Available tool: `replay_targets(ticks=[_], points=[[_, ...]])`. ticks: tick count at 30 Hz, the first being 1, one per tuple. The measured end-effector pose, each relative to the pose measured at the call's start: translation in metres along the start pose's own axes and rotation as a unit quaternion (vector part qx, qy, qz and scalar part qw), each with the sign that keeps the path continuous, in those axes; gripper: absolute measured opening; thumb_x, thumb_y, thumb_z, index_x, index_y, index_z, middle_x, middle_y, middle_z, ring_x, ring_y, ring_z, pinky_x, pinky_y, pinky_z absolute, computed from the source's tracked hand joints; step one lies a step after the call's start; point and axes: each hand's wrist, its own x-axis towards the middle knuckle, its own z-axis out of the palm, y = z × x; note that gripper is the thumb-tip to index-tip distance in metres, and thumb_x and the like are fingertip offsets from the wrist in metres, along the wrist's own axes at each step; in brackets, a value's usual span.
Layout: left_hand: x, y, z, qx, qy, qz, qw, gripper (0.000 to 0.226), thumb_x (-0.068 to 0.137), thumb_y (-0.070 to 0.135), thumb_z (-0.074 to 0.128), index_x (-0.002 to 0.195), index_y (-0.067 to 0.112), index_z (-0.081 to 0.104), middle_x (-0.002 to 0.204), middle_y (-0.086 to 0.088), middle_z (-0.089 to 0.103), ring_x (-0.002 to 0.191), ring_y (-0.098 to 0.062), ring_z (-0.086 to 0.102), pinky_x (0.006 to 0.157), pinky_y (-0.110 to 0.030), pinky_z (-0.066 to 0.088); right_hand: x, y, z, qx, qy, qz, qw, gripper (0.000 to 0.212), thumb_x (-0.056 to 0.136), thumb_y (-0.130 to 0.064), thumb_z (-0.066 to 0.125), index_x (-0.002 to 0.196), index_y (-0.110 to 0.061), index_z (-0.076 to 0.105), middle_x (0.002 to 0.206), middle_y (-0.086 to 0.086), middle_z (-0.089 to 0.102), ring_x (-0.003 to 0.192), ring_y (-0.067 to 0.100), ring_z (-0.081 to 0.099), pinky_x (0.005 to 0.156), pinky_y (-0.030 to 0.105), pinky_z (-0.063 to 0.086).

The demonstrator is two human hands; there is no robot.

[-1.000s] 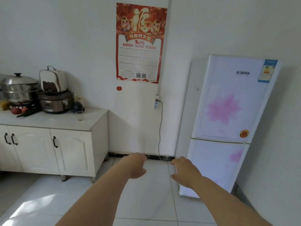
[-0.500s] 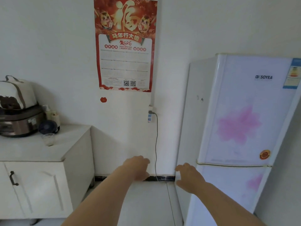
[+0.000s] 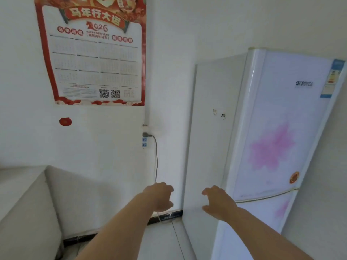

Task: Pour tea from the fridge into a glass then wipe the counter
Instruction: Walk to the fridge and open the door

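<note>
A white two-door fridge (image 3: 277, 119) with pink flower prints stands on the right, both doors closed. My right hand (image 3: 218, 201) is stretched out in front of the fridge's left side panel, fingers loosely spread, holding nothing. My left hand (image 3: 159, 197) hangs beside it in front of the wall, fingers loosely curled and empty. The white counter (image 3: 16, 184) shows only as a bare corner at the lower left. No tea or glass is in view.
A red wall calendar (image 3: 93, 53) hangs above. A wall socket (image 3: 145, 141) with a grey cable (image 3: 156, 160) sits between counter and fridge. White floor tiles (image 3: 159, 243) run below my arms.
The view has closed in on the fridge and the wall. The counter's appliances and glass have slid out of view on the left. Both hands stay outstretched and empty.
</note>
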Motion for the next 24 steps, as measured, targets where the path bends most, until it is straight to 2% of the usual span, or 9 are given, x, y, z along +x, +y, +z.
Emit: replay_targets(ticks=[6,11,17,19,21,24], points=[[0.078,-0.046,-0.032,-0.017,-0.002,0.084,0.996,0.055,0.092,0.032,0.045,0.142,0.017,0.028,0.146,-0.007,0.035,0.132,-0.027,0.036,0.108,-0.041,0.033,0.056,-0.018,-0.012,0.002,0.033,0.075,0.997,0.051,0.086,-0.03,0.055,0.134,-0.022,0.038,0.135,0.003,0.04,0.125,0.02,0.039,0.1,0.03,0.036],[0.135,-0.047,-0.047,-0.012,-0.001,0.156,0.988,0.055,0.092,0.032,0.045,0.143,0.02,0.026,0.148,-0.005,0.032,0.134,-0.025,0.032,0.109,-0.04,0.031,0.089,-0.018,-0.031,-0.02,0.048,0.105,0.993,0.052,0.088,-0.031,0.054,0.135,-0.021,0.036,0.138,0.004,0.038,0.127,0.022,0.037,0.104,0.033,0.034],[0.206,-0.023,-0.083,-0.025,0.07,0.228,0.971,0.054,0.092,0.035,0.045,0.141,0.02,0.029,0.145,-0.005,0.037,0.132,-0.025,0.036,0.107,-0.039,0.032,0.135,0.002,-0.081,-0.049,0.138,0.11,0.983,0.052,0.088,-0.031,0.054,0.136,-0.021,0.036,0.138,0.004,0.04,0.126,0.022,0.038,0.104,0.033,0.033],[0.23,-0.013,-0.102,-0.031,0.11,0.248,0.962,0.053,0.092,0.034,0.046,0.14,0.019,0.031,0.142,-0.007,0.039,0.13,-0.025,0.038,0.105,-0.04,0.034,0.15,0.012,-0.105,-0.068,0.182,0.104,0.975,0.052,0.088,-0.028,0.053,0.137,-0.021,0.036,0.139,0.004,0.039,0.126,0.023,0.037,0.106,0.033,0.031],[0.252,-0.002,-0.121,-0.045,0.157,0.266,0.95,0.052,0.092,0.032,0.046,0.14,0.018,0.031,0.142,-0.007,0.04,0.128,-0.026,0.039,0.104,-0.041,0.036,0.164,0.022,-0.131,-0.116,0.257,0.106,0.953,0.051,0.089,-0.024,0.052,0.137,-0.02,0.036,0.14,0.005,0.038,0.128,0.024,0.034,0.108,0.032,0.024],[0.283,0.016,-0.152,-0.076,0.236,0.292,0.924,0.053,0.092,0.031,0.046,0.141,0.017,0.029,0.143,-0.007,0.039,0.128,-0.026,0.039,0.102,-0.04,0.039,0.179,0.03,-0.177,-0.181,0.419,0.104,0.884,0.048,0.082,-0.011,0.057,0.13,-0.015,0.048,0.136,0.011,0.046,0.128,0.031,0.036,0.111,0.037,0.024]])
